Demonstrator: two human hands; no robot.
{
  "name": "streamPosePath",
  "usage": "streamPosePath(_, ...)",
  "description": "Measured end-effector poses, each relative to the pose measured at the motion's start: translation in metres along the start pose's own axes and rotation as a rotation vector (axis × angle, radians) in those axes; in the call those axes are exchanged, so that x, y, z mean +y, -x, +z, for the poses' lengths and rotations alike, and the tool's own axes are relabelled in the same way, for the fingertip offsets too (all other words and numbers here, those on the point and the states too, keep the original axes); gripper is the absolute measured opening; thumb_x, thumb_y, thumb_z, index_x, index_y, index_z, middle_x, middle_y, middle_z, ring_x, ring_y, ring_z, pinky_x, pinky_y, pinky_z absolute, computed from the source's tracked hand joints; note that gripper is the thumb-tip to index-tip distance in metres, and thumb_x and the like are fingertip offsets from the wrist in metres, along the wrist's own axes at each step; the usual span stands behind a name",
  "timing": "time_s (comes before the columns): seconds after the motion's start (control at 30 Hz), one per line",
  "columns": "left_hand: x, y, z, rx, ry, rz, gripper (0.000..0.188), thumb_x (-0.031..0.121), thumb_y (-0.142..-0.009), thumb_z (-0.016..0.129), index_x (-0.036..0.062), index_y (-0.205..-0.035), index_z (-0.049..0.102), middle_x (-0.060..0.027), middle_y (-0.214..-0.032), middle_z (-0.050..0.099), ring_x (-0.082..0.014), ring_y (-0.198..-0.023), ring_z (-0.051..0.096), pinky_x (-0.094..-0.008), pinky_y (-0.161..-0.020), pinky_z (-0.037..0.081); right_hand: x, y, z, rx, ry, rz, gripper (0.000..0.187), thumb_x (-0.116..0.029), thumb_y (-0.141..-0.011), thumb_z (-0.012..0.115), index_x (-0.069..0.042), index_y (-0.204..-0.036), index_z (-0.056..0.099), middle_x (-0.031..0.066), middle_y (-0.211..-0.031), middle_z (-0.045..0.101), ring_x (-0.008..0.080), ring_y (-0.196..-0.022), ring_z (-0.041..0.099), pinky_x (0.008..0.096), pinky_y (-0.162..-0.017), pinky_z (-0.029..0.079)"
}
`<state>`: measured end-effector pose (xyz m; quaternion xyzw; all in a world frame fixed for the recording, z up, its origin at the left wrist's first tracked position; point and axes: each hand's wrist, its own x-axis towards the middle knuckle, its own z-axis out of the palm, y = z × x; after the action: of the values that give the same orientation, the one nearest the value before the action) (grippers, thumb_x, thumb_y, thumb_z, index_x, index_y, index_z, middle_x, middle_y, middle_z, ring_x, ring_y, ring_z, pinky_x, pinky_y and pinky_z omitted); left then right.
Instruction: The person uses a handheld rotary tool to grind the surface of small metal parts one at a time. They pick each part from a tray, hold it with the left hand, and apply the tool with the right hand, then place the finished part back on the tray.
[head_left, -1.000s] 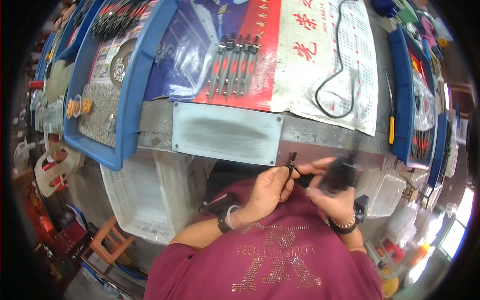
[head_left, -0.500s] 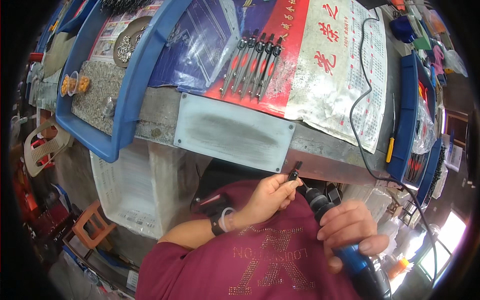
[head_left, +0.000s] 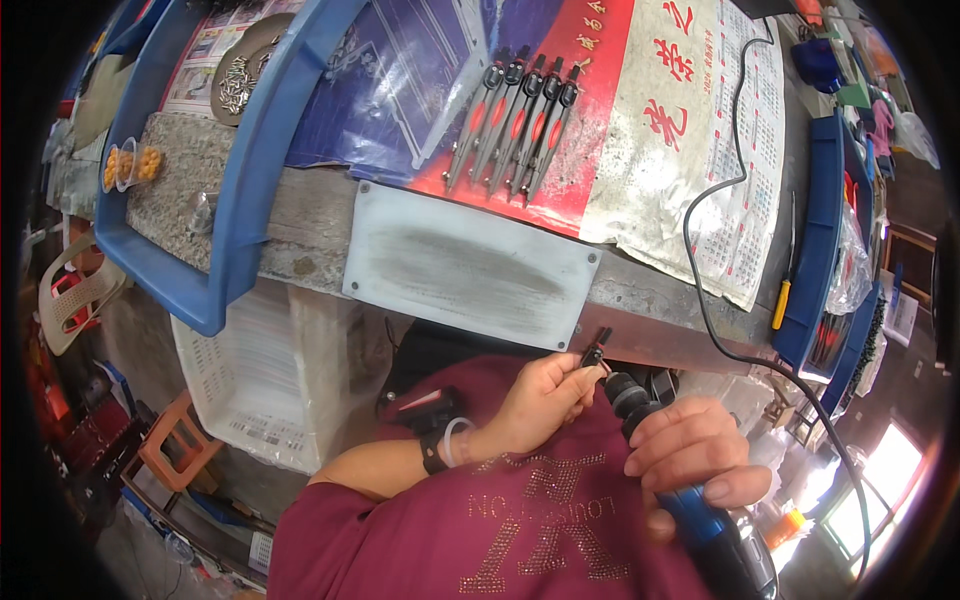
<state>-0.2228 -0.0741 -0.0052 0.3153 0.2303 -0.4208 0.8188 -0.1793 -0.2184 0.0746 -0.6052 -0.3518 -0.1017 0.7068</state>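
My left hand (head_left: pixel 545 395) pinches a small black-and-grey drawing compass (head_left: pixel 598 346) between thumb and fingers, its black top pointing up and away. Most of the compass is hidden behind the fingers. Wrapped in my right hand (head_left: pixel 695 455) is a blue-and-black electric screwdriver (head_left: pixel 692 512), tilted so its nose points up-left at the compass. The tip is at or very near the compass; I cannot tell whether it touches. Several similar compasses (head_left: pixel 520 125) with red inserts lie side by side on a red printed sheet (head_left: pixel 570 215) beyond my hands.
A whitish screwed-down plate (head_left: pixel 470 270) with a grey smear sits at the bench edge. On the left stands a blue tray (head_left: pixel 240 225) with a dish of metal parts (head_left: pixel 238 88) and cups of orange pieces (head_left: pixel 148 163). A black cord (head_left: pixel 690 225), a yellow screwdriver (head_left: pixel 782 302) and a blue bin (head_left: pixel 815 240) are right.
The electric screwdriver's nose has come closer to the compass in my left hand. Both hands keep their grips. The view has shifted slightly.
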Motion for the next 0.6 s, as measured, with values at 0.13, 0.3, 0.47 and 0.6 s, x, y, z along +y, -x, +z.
streamPosePath(0.13,-0.002,-0.001,-0.001,0.010,-0.007,0.004,0.020,0.021,-0.101,0.055,0.0039,-0.093,0.061,0.0045,-0.068,0.053,-0.0005,-0.055,0.042,-0.0163,-0.048,0.032,-0.001,-0.007,-0.003,-0.056,-0.039,0.071,0.050,-0.005,-0.071,0.082,-0.002,-0.107,0.047,0.0147,-0.074,0.065,0.0282,-0.060,0.066,0.0373,-0.053,0.057)
streamPosePath(0.3,-0.003,0.000,-0.001,0.030,-0.090,0.037,0.017,0.017,-0.100,0.054,0.0028,-0.094,0.061,0.0043,-0.070,0.054,-0.0016,-0.057,0.043,-0.0180,-0.050,0.034,-0.005,-0.013,0.002,-0.036,0.017,0.116,0.047,-0.003,-0.069,0.082,-0.001,-0.102,0.048,0.0155,-0.073,0.064,0.0286,-0.059,0.065,0.0369,-0.051,0.056)
streamPosePath(0.47,-0.008,-0.002,0.004,0.118,-0.201,0.134,0.024,0.018,-0.098,0.057,0.0027,-0.079,0.059,0.0025,-0.065,0.054,-0.0039,-0.057,0.046,-0.0226,-0.052,0.038,-0.001,-0.014,0.006,-0.040,0.037,0.100,0.047,-0.002,-0.069,0.081,0.000,-0.100,0.046,0.0161,-0.072,0.063,0.0282,-0.057,0.064,0.0364,-0.050,0.056)
streamPosePath(0.6,-0.010,-0.003,0.006,0.171,-0.295,0.177,0.027,0.020,-0.097,0.059,0.0018,-0.076,0.059,0.0005,-0.063,0.055,-0.0054,-0.059,0.048,-0.0252,-0.054,0.040,0.004,-0.016,0.004,-0.024,0.009,0.115,0.046,-0.002,-0.069,0.081,0.001,-0.099,0.046,0.0161,-0.072,0.063,0.0279,-0.057,0.063,0.0362,-0.049,0.055)
